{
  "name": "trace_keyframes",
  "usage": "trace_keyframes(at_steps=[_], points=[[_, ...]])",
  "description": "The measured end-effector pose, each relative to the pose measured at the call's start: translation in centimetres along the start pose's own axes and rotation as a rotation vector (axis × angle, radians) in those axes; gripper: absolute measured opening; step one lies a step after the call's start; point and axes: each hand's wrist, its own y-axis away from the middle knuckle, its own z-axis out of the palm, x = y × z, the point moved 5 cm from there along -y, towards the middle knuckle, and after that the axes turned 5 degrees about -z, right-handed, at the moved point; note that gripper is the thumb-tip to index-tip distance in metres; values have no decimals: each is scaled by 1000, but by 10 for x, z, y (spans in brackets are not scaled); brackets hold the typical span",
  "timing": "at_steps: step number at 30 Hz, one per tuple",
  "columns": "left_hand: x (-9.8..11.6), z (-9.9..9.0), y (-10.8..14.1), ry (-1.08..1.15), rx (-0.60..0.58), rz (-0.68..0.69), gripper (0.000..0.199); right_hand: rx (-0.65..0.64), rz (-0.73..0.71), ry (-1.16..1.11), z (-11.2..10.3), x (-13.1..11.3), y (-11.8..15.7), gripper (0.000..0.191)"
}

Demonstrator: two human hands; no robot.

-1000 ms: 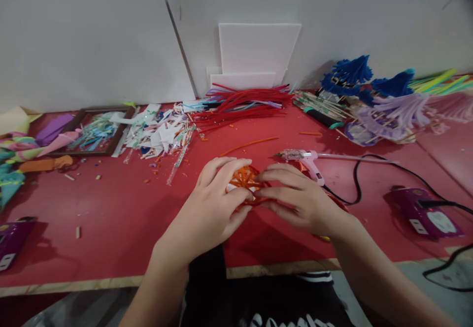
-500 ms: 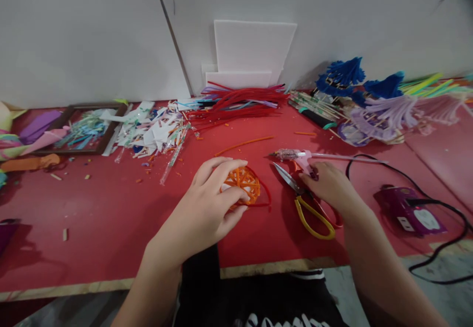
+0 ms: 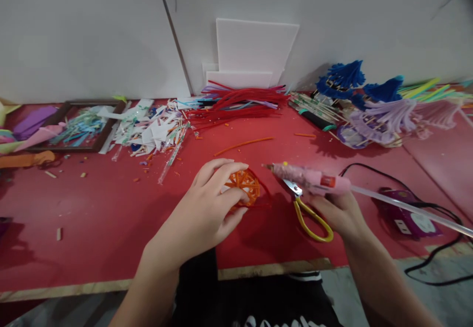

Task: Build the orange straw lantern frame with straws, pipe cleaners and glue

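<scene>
pink glue gun (image 3: 310, 178) in the right hand (image 3: 338, 213)

that grip is closed round it, nozzle toward the orange lattice disc (image 3: 250, 186) clasped by the left hand (image 3: 212, 196) on the bench (image 3: 111, 218). yellow-handled scissors (image 3: 325, 232) lie partly hidden behind.

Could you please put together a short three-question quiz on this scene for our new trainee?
1. Multiple choice: what is in the right hand?
A) a paintbrush
B) the pink glue gun
C) a hammer

2. True or false: the left hand has its fingers on the round orange piece.

3. Short answer: which tool lies on the red table, partly hidden by the pink glue gun?

Key:
1. B
2. True
3. The scissors
</scene>
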Motion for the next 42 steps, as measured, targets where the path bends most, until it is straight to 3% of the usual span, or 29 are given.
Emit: trace_keyframes(at_steps=[4, 8, 15, 42], points=[[-1, 0, 2, 4, 1, 1, 10, -57, -154, -168, 5, -20, 12, 9], [-2, 0, 2, 17, -10, -5, 10, -115, -189, -128, 9, -20, 17, 8], [0, -1, 2, 17, -5, -4, 9, -70, -341, -54, 10, -23, 16, 12], [2, -2, 1, 2, -3, 2, 9, 5, -388, 39, 9, -28, 17, 9]])
